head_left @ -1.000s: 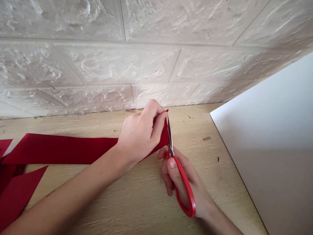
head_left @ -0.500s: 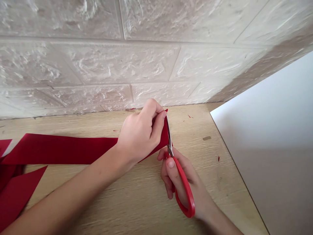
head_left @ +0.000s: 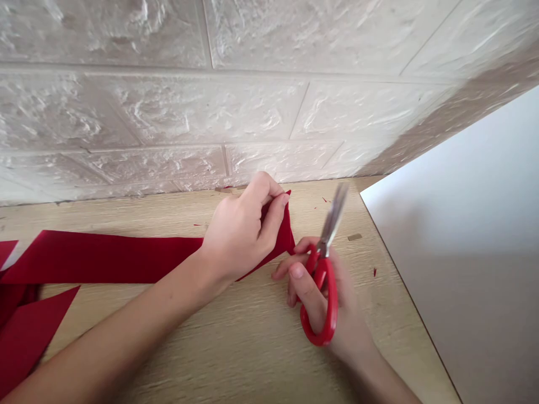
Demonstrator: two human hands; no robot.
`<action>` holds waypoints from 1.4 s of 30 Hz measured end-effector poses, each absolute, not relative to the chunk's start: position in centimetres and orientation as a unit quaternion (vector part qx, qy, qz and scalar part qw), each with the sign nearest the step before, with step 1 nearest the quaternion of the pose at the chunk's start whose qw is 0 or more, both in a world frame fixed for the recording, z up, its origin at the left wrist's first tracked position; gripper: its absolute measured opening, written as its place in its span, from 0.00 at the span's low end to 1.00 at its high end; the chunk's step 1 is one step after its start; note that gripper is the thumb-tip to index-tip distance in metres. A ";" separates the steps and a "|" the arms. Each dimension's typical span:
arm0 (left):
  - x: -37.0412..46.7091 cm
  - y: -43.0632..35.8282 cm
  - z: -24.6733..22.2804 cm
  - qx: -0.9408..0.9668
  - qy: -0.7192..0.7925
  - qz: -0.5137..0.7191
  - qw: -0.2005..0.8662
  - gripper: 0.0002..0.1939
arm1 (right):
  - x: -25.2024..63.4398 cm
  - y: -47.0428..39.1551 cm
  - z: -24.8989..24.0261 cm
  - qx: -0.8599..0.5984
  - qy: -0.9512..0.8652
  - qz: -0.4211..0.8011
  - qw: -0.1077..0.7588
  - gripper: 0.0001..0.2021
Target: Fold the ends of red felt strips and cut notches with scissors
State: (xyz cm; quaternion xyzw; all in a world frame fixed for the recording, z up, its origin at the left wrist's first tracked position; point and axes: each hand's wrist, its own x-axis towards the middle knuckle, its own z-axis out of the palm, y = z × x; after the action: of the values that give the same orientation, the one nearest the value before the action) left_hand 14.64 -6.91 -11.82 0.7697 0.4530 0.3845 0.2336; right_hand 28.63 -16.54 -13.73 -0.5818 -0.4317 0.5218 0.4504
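Your left hand (head_left: 242, 233) pinches the long dark-red fabric ribbon (head_left: 126, 258) on the pale wooden counter (head_left: 210, 342). Right of the ribbon, your right hand (head_left: 347, 325) grips red-handled metal scissors (head_left: 332, 300), blades off it. Ribbon end looks cut; can't tell if finished.
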 end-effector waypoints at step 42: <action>14.1 -5.9 -11.9 0.693 0.398 0.188 0.571 0.15 | 29.1 -15.2 -13.3 -0.593 -0.432 0.418 0.536 0.15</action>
State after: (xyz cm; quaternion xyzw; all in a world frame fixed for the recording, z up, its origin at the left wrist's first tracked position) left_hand 14.15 -5.95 -11.88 0.6928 0.3979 0.1877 0.5714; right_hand 29.14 -15.19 -13.33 -0.5928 -0.4322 0.4181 0.5357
